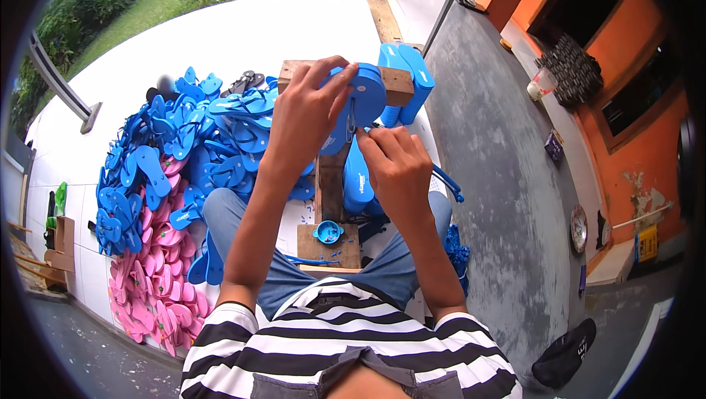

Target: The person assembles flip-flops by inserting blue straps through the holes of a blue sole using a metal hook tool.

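A blue flip-flop sole (371,91) stands on edge against a wooden stand in front of me. My left hand (312,101) grips it, fingers over its upper edge. At the face of the sole is a thin looped metal tool (351,115). My right hand (397,164) is curled closed, its fingertips pinched at the tool's lower end; what lies inside the palm is hidden. The wooden stand (398,86) has a crossbar behind the sole and a post down between my legs. Below the hands, more blue soles (358,182) lean beside the post.
On the stand's base sits a small blue bowl (328,232) with bits around it. Heaps of blue flip-flops (187,130) and pink flip-flops (158,274) lie to the left. Stacked blue soles (418,75) stand behind the crossbar. A black cap (565,353) lies right. People stand far off.
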Action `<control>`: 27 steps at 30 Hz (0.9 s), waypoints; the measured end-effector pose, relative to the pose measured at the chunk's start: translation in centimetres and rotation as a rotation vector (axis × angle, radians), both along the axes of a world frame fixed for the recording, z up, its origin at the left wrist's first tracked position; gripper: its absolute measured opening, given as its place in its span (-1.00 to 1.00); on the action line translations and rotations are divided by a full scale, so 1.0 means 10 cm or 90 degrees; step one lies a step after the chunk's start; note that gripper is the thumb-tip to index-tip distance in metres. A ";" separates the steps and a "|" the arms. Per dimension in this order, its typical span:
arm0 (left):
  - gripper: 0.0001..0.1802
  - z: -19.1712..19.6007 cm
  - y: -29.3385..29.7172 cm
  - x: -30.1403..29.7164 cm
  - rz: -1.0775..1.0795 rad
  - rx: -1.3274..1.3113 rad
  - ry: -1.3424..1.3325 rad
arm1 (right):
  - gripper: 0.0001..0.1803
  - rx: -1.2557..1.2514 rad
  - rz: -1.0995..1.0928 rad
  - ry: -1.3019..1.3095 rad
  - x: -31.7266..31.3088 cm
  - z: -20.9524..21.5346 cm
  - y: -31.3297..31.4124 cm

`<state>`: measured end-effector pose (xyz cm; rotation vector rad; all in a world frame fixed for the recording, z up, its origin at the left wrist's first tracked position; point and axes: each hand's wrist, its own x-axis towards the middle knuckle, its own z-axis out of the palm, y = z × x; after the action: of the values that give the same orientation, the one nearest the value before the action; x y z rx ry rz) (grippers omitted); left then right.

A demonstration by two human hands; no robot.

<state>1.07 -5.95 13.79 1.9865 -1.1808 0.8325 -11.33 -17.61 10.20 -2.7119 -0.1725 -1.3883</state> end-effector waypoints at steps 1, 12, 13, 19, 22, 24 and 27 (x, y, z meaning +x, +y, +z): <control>-0.64 0.01 0.00 -0.01 0.000 0.005 0.005 | -0.85 -0.013 0.004 -0.004 -0.01 0.01 -0.01; -0.73 0.08 0.05 -0.09 -0.040 0.024 -0.028 | -0.83 0.030 -0.016 -0.067 0.01 -0.12 -0.03; -0.73 0.07 0.07 -0.08 -0.067 0.021 0.008 | -0.82 0.117 0.020 -0.058 0.02 -0.15 -0.04; -0.72 -0.26 0.02 0.01 -0.197 -0.121 0.179 | -0.60 0.445 0.133 -0.062 0.33 -0.21 -0.20; -0.71 -0.43 -0.13 -0.05 -0.257 -0.246 0.336 | -0.63 0.519 0.202 -0.011 0.49 -0.19 -0.20; -0.72 -0.57 -0.22 -0.10 -0.284 -0.340 0.388 | -0.64 0.565 0.235 0.057 0.50 -0.10 -0.22; -0.73 -0.65 -0.23 -0.20 -0.381 -0.474 0.526 | -0.65 0.571 0.247 0.057 0.46 -0.06 -0.14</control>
<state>-0.92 -8.29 7.32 1.0604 -0.7247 0.0585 -6.69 -18.96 9.60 -1.8619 -0.0424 -0.9125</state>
